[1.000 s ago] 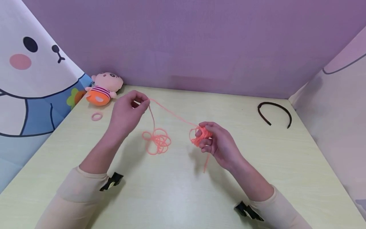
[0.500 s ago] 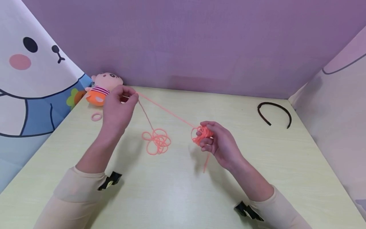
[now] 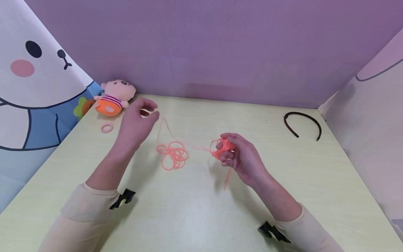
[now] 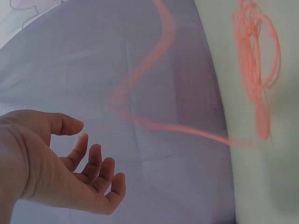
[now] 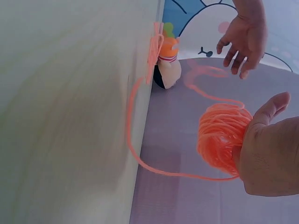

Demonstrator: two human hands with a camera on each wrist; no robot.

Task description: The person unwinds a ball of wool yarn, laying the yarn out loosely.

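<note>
My right hand (image 3: 247,159) holds a wound bundle of coral-pink cord (image 3: 225,147), its fingers curled round the windings. A short tail of cord hangs below that hand. Over the left part of the table, my left hand (image 3: 135,122) is raised with nothing in its fingers. In the left wrist view its thumb and fingers are apart and loosely bent. A blurred loose strand (image 4: 140,72) is in the air just off those fingertips. Between the hands, a tangled pile of the same cord (image 3: 177,154) lies on the table.
A pink plush doll (image 3: 116,92) in orange and stripes lies at the back left corner, with a small pink ring (image 3: 107,128) in front of it. A black headband (image 3: 318,127) rests at the far right. A purple backdrop (image 3: 220,52) stands behind the table (image 3: 195,217).
My left hand drew the cord taut toward the left, then let it go and came slightly back to the right. The strand now sags loosely. The right hand has hardly moved.
</note>
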